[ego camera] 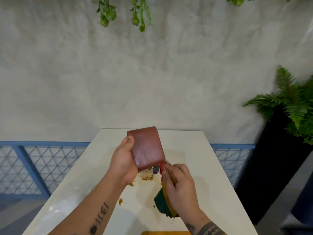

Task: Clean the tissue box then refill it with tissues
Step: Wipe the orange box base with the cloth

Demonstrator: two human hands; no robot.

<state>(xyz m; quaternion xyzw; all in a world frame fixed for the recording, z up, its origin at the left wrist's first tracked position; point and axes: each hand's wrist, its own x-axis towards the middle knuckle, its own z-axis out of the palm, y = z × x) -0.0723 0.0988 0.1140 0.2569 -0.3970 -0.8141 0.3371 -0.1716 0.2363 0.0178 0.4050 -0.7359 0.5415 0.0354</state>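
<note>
Gripping the tissue box [147, 146] along its left side, the left hand [122, 162] is holding it raised above the white table [194, 150], with the thumb curling onto the broad face and the other fingers hidden behind the box. The box is reddish brown and smooth. Its broad face is facing the camera and its top is leaning away toward the grey wall [152, 73], with pale smears showing on the lower part of that face. Just below the box's lower right corner the right hand [179, 185] is curling round a sponge [161, 203], green on one side and yellow on the other, which is sticking out beneath the palm toward the person. That hand's thumb and forefinger are pinching a small red piece [161, 166] touching that same corner of the box; whether it belongs to the box or the sponge I cannot tell. A little purple thing [155, 170] is peeking out right under the box's bottom edge, too blurred to name. Brown stains and crumbs [147, 177] are lying on the table directly beneath the box. Well below the box, at the near edge, a strip of yellow cloth [166, 232] is showing. Far to the right of the box a fern [294, 106] is standing in a tall black planter [271, 167], left of the box and behind it a blue mesh railing [33, 160] is running, and high above the box green sprigs [108, 12] are hanging down
</note>
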